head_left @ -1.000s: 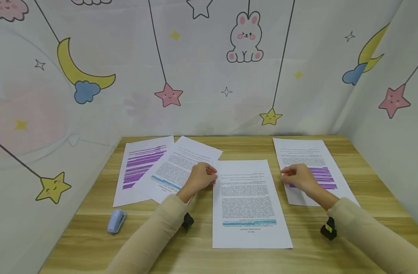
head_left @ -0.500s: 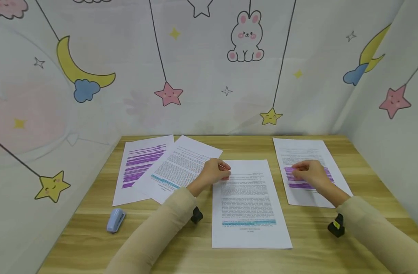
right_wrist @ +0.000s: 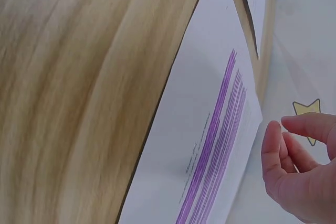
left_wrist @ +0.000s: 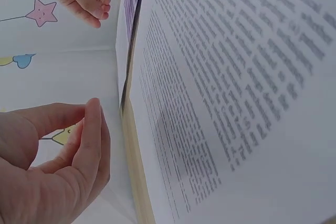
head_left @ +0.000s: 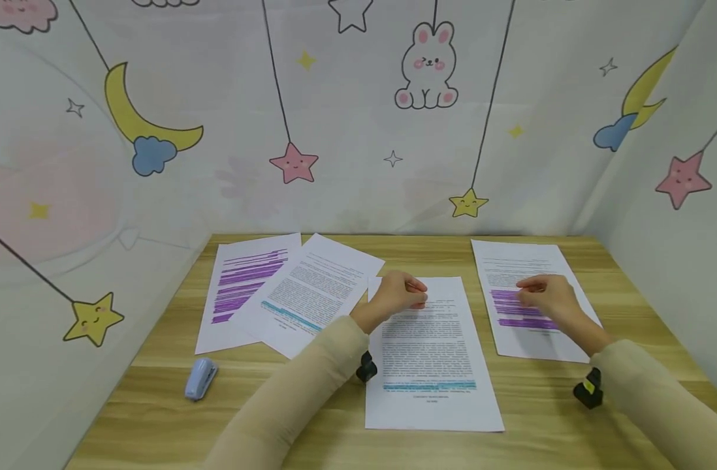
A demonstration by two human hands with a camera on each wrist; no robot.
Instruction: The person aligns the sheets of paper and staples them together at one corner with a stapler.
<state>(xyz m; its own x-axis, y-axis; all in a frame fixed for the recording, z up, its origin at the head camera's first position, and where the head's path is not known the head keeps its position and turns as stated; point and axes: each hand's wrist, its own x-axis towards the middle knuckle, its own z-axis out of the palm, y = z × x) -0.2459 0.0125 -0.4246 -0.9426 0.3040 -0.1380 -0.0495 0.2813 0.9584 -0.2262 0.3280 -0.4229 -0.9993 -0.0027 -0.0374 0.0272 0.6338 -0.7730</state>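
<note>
My left hand hovers over the top part of the middle printed sheet, which has a blue highlighted band near its lower end. In the left wrist view, the left hand has bent fingers, its thumb tip meeting the fingertips with nothing visible between. Above the right-hand sheet, marked with purple highlighter, is my right hand. Loosely curled and holding nothing, the right hand shows a small gap between thumb and index finger in the right wrist view.
Two more sheets overlap at the left: a purple-striped sheet under a sheet with a blue band. A small light-blue stapler lies on the wooden table in front of them. A printed curtain stands behind.
My left hand has moved right, from the middle sheet's left edge to over its top part. My right hand has also moved right, from the right-hand sheet's left edge to above its purple lines.
</note>
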